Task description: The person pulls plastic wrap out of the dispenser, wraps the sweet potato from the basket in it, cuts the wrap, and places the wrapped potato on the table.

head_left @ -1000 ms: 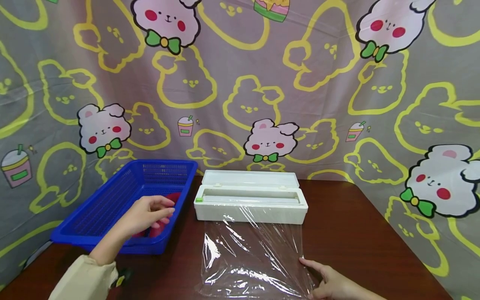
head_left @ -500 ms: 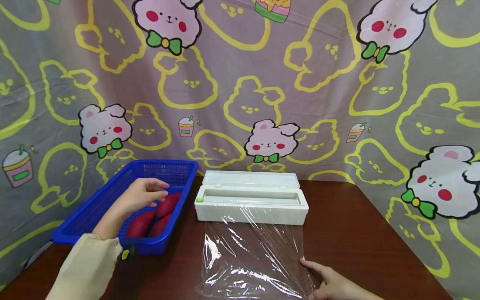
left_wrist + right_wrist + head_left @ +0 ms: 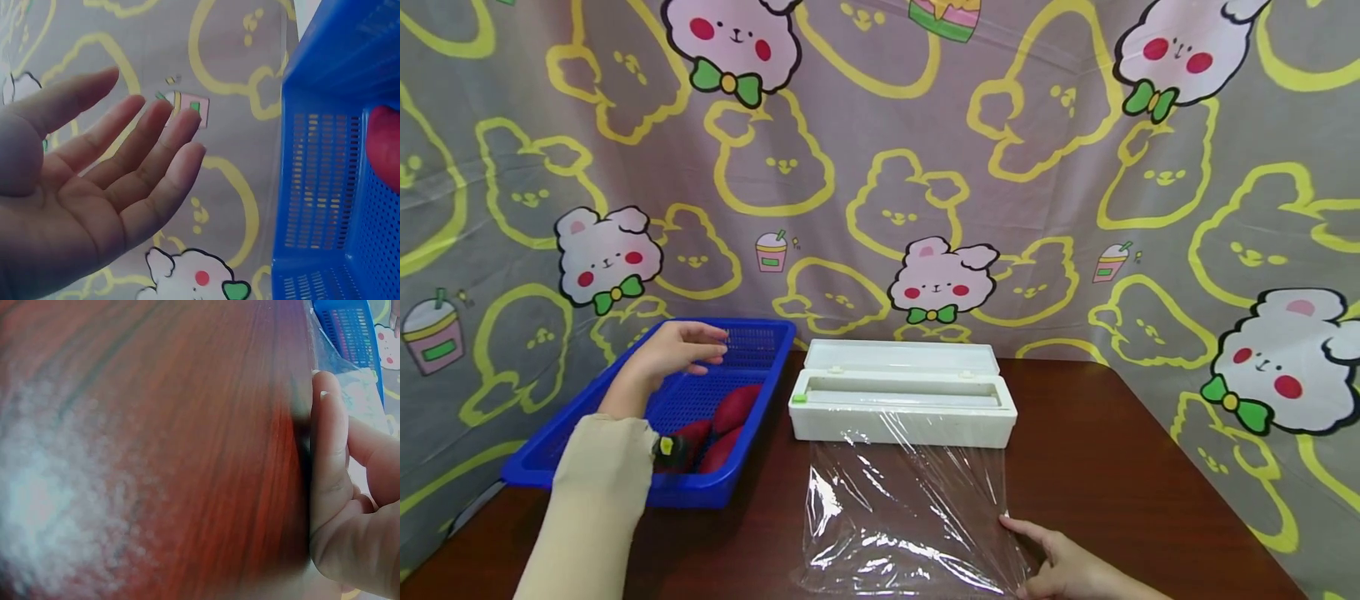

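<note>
In the head view my left hand (image 3: pixel 670 354) hovers over the blue basket (image 3: pixel 760 450), its fingers loosely bent and holding nothing. The left wrist view shows that bare palm (image 3: pixel 81 206) beside the basket's slotted wall (image 3: pixel 322 181). Several dark red, rounded, elongated items (image 3: pixel 736 407) lie at the basket's near right side. My right hand (image 3: pixel 1063 567) holds the near right corner of a sheet of clear cling film (image 3: pixel 910 517), index finger stretched along its edge. The film runs from a white cling film dispenser (image 3: pixel 902 427), whose lid (image 3: pixel 901 357) stands raised. The right wrist view partly hides the grip.
A dark red-brown wooden table (image 3: pixel 1120 467) carries everything. Behind it hangs a grey patterned curtain (image 3: pixel 1037 208). A green slider (image 3: pixel 799 399) sits at the dispenser's left end. The basket stands left of the dispenser.
My left hand has risen and drawn back toward the basket's far side, uncovering the red items. The right hand and the film have stayed in place.
</note>
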`<state>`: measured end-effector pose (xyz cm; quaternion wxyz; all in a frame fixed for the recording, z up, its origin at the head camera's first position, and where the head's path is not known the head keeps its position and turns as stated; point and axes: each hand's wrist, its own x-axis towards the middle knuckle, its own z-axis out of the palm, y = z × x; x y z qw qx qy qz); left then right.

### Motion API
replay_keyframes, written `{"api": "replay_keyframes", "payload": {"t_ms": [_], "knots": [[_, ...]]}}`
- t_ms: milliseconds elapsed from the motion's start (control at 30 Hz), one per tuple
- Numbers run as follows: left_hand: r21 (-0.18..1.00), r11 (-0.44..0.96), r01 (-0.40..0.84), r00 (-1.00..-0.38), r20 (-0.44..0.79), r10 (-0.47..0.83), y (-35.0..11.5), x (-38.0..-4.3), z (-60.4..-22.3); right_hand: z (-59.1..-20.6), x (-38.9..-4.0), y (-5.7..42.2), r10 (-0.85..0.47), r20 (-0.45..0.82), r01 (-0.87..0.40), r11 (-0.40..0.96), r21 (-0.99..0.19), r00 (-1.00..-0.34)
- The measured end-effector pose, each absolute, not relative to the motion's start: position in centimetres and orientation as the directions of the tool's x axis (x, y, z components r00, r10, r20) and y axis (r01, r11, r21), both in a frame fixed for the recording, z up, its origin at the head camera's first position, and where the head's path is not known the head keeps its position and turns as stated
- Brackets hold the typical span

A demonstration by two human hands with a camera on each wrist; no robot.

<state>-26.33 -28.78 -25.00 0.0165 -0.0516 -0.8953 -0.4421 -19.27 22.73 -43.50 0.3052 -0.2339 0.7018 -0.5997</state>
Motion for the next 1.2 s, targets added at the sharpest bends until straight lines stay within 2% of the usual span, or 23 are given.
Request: {"api": "replay_keyframes", "payload": {"t_ms": [167,567,867,1200], "knots": [[0.821,0.562,0.106,-0.993,0.061,0.097,-29.4,-27.8,-25.5,-43.3,-19.3,22.8,-0.688,-0.149,0.013,0.199,-0.98,-0.71],[0.861,0.509,0.02,-0.994,-0.035,0.099,-30.0,-30.8,-28.3,-43.1,-19.3,22.6,-0.65,-0.238,0.119,0.222,-0.968,-0.722],[0.892,0.45,-0.036,-0.992,-0.086,0.092,-30.8,-31.5,-29.9,-43.5,-19.3,22.7,-0.696,-0.187,0.114,0.151,-0.982,-0.693],[0.879,0.473,-0.064,-0.993,-0.105,0.061,-31.2,-31.6,-30.5,-43.4,-19.4,22.6,-0.688,-0.177,0.066,0.185,-0.981,-0.704]]}}
